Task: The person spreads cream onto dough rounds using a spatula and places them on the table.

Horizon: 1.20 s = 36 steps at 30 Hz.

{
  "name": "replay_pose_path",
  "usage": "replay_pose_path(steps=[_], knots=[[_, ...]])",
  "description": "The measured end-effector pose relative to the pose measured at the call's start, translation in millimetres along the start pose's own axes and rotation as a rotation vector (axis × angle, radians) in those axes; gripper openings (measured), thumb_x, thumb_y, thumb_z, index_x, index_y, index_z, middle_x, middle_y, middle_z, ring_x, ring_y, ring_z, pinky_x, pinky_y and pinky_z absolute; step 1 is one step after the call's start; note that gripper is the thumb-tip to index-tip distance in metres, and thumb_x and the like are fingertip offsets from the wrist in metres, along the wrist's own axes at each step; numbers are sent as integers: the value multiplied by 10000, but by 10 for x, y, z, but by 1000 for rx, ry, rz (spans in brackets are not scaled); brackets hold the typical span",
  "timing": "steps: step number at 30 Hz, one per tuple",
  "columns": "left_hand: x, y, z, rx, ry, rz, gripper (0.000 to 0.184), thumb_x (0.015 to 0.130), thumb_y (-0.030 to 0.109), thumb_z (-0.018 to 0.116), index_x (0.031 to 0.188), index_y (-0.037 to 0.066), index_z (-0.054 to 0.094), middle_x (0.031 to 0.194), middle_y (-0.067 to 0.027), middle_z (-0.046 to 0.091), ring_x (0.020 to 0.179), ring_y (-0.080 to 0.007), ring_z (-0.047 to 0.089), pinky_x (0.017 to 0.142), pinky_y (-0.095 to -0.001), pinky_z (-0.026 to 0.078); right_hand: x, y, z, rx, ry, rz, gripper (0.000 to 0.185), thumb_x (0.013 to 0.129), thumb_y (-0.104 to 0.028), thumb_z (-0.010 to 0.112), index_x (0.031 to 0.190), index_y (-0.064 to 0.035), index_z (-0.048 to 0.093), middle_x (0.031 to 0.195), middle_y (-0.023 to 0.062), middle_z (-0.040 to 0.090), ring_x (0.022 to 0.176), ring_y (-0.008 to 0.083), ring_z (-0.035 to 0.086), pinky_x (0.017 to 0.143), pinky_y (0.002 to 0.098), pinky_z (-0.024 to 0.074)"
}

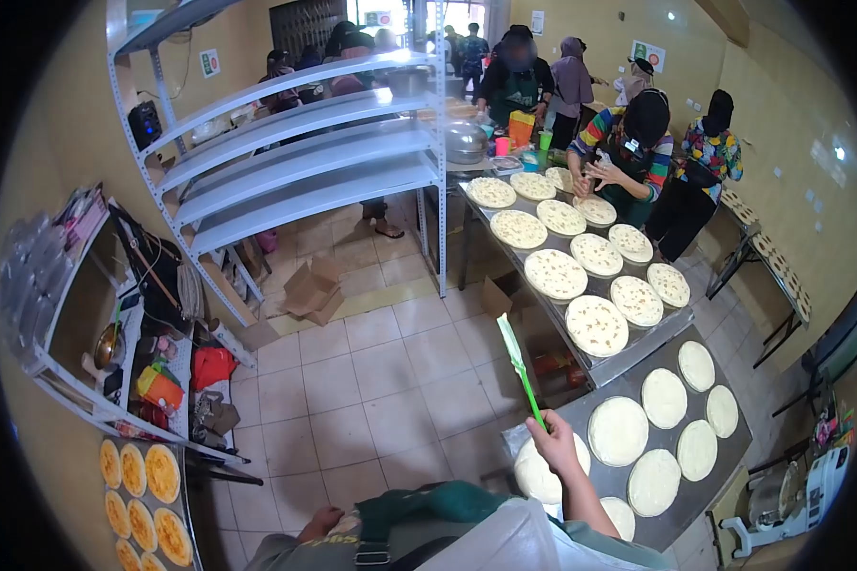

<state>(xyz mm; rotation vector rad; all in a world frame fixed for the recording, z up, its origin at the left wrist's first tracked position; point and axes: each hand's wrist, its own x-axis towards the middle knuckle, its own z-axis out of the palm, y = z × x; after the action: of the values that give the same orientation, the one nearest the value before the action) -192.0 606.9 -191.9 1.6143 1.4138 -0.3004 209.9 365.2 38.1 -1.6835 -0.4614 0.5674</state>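
My right hand point(555, 447) is closed around the green handle of a spatula point(524, 376), which points up and away, its blade smeared white. Below and beside that hand, pale round dough bases point(619, 431) lie on a metal table point(733, 455); my forearm partly covers the nearest ones. My left hand point(324, 523) hangs low by my apron point(428, 504), apart from the table. Its fingers are small and partly hidden, so their pose does not show.
Rounds with brown bits point(555, 274) cover a farther table point(595, 374), where a co-worker point(638, 143) bends over one. An orange-topped batch point(162, 474) sits lower left. Metal shelving point(305, 195) stands ahead, a cardboard box point(312, 288) on the tiled floor. A stand mixer point(800, 500) is lower right.
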Motion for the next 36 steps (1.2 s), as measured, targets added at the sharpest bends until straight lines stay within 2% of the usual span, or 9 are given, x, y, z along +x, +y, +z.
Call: replay_pose_path(steps=[3, 7, 9, 17, 23, 25, 29, 34, 36], knots=[[210, 107, -217, 3, 34, 35, 384, 780, 318, 589, 1029, 26, 606, 821, -120, 641, 765, -219, 612, 690, -333, 480, 406, 347, 99, -89, 69, -93, 120, 844, -160, 585, 812, -53, 538, 590, -68, 428, 454, 19, 338, 395, 204, 243], [582, 189, -468, -5, 79, 68, 377, 780, 312, 589, 1029, 29, 605, 829, -118, 641, 768, -219, 613, 692, -332, 480, 838, 298, 187, -63, 113, 72, 98, 840, -149, 582, 821, -58, 549, 594, -61, 440, 470, 26, 364, 412, 200, 278], [788, 214, -582, -15, 103, 79, 374, 780, 309, 590, 1029, 31, 605, 832, -118, 642, 769, -219, 614, 692, -332, 480, 1211, 540, 185, -179, 161, -41, 94, 826, -126, 583, 890, -58, 570, 596, -56, 453, 469, 32, 384, 410, 198, 288], [1975, 847, -1564, -13, 215, 180, 362, 781, 298, 590, 1030, 36, 603, 848, -115, 643, 776, -220, 615, 696, -330, 481, 2855, 394, 557, -40, 291, 15, 280, 738, 21, 515, 1009, -44, 544, 588, -31, 457, 450, 44, 394, 397, 200, 276], [2627, 1106, -1761, -70, 205, 198, 355, 781, 291, 591, 1031, 39, 602, 857, -113, 644, 779, -220, 616, 698, -329, 481, 3898, -400, 859, 142, 180, 122, 272, 855, -97, 518, 1127, -95, 507, 601, -31, 446, 442, 60, 375, 412, 207, 312], [3037, 1307, -1983, -366, 226, 173, 336, 773, 267, 599, 1032, 53, 596, 916, -116, 643, 815, -227, 619, 721, -327, 484, 4169, -667, 894, 525, 4, 270, 301, 884, -185, 508, 1182, -148, 480, 586, -17, 432, 439, 74, 362, 424, 208, 321], [2762, 3065, -2596, 72, 418, 411, 297, 767, 222, 598, 1003, 41, 605, 923, -144, 627, 830, -271, 613, 755, -341, 483, 4883, -730, 899, 445, 28, 373, 331, 894, -225, 502, 1221, -186, 465, 561, -17, 410, 397, 65, 328, 374, 193, 273], [3305, 4986, -3307, 52, 682, 893, 202, 764, 95, 597, 951, 19, 589, 999, -168, 589, 940, -311, 558, 821, -358, 438, 5747, -806, 998, 327, 218, 263, 247, 807, -83, 460, 1023, 10, 535, 577, 6, 454, 393, 63, 368, 340, 195, 266], [3333, 5847, -3548, 49, 726, 1119, 198, 769, 75, 585, 959, 20, 582, 1023, -157, 582, 967, -314, 546, 850, -375, 414, 6083, -792, 935, 324, 266, 259, 290, 800, -75, 447, 1069, -1, 527, 591, 17, 467, 382, 66, 374, 334, 196, 270]])
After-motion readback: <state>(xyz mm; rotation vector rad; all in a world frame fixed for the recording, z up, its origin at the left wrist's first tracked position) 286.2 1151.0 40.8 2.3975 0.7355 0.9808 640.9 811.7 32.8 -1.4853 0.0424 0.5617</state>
